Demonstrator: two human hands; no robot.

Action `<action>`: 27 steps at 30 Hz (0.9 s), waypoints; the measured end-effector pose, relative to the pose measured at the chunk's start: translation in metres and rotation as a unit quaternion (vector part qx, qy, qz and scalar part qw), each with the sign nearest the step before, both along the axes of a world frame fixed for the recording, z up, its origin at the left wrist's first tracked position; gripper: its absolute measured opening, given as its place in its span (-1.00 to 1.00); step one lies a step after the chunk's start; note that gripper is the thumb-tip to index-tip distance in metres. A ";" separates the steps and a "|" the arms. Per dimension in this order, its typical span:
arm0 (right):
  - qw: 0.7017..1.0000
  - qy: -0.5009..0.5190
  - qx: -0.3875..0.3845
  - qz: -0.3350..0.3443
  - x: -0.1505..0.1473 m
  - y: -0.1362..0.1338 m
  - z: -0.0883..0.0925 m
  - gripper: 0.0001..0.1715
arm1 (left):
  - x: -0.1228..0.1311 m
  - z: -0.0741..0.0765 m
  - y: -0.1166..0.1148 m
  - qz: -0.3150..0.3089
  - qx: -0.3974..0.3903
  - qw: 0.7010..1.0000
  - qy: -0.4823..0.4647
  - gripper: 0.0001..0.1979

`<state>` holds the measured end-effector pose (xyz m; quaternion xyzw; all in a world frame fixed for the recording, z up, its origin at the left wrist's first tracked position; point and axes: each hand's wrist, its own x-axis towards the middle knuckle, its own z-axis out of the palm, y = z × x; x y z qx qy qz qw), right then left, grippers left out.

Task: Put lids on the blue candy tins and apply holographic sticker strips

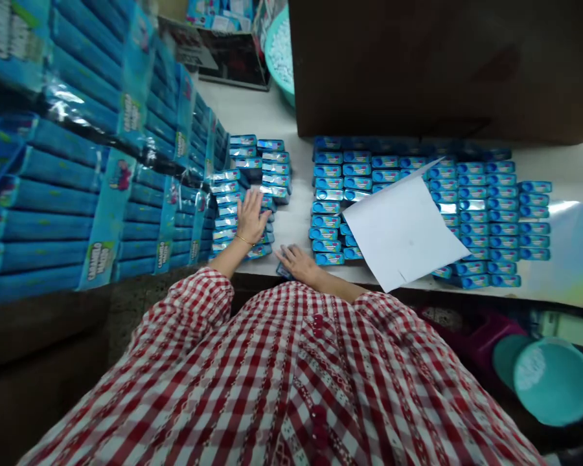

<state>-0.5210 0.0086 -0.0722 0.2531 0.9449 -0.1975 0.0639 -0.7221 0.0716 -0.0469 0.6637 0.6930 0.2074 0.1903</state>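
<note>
Rows of small blue packs (226,189) stand at the left of the white table. My left hand (252,219) lies on these packs with its fingers spread. Near the table's front edge, my right hand (297,262) rests over a small blue pack (284,272), fingers apart; whether it grips the pack is hard to tell. A larger block of blue packs (473,226) fills the middle and right of the table. A white sheet of paper (405,230), creased, lies across that block.
Tall stacks of wrapped blue boxes (61,200) rise at the left. A big brown box (442,71) stands at the back, beside a teal basin (273,48) and an open carton (233,61). Below the right edge is a round teal container (556,382).
</note>
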 end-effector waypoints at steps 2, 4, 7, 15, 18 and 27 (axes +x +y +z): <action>0.998 -0.048 -0.047 0.018 0.009 -0.001 0.005 -0.37 | -0.004 0.003 -0.019 0.036 0.014 0.999 -0.008 -0.39; 0.991 -0.092 -0.092 0.034 0.011 0.000 0.011 -0.37 | -0.008 0.007 -0.045 0.061 0.026 0.998 -0.007 -0.39; 0.987 -0.125 -0.104 0.011 0.005 0.004 0.017 -0.43 | -0.008 0.009 -0.094 0.080 0.047 0.996 -0.010 -0.42; 0.974 -0.190 -0.117 -0.032 -0.020 0.017 0.036 -0.64 | 0.011 -0.018 -0.161 0.119 -0.182 0.967 -0.134 -0.75; 0.980 -0.148 -0.105 0.079 -0.032 0.018 0.049 -0.65 | 0.005 -0.024 -0.150 0.197 -0.264 0.924 -0.194 -0.78; 0.980 -0.046 -0.013 0.195 -0.063 0.014 0.059 -0.67 | 0.000 -0.009 -0.141 0.419 -0.335 0.654 -0.534 -0.68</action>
